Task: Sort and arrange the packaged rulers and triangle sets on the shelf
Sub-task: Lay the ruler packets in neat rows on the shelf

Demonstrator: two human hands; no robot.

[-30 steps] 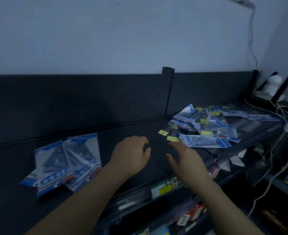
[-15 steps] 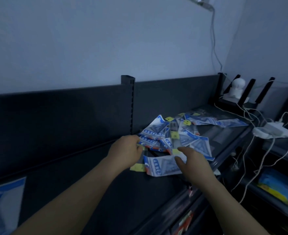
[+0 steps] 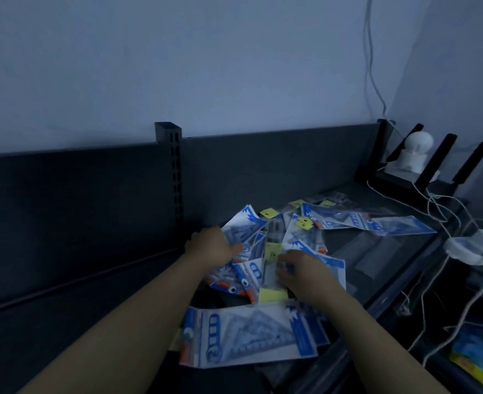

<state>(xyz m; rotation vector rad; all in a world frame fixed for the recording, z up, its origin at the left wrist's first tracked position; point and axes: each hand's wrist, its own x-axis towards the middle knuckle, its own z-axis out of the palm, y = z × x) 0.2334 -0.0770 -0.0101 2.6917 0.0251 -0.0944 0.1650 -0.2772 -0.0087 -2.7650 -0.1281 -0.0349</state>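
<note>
Shelf (image 3: 98,302): dark, with a dark back panel and a slotted post (image 3: 175,169).
Pile (image 3: 297,237): blue-and-white packets with yellow tags, heaped and overlapping on the shelf to the right of the post.
Front packet (image 3: 251,334): a triangle set lying flat at the near edge, between the two forearms and apart from the heap's top.
Long packet (image 3: 371,221): lies at the rear right of the pile and reaches toward the cables.
Left hand (image 3: 212,245): rests on the pile's left edge, with its fingers close together and laid over a blue-white packet. Whether they grip it cannot be told.
Right hand (image 3: 303,271): sits on the middle of the pile, fingers bent, with the tips touching a clear packet (image 3: 271,260) with a yellow tag. Blur hides whether they pinch it.
Right end: a white camera (image 3: 414,155), black antennas (image 3: 445,157), white cables (image 3: 439,211) and a white adapter (image 3: 476,248).
</note>
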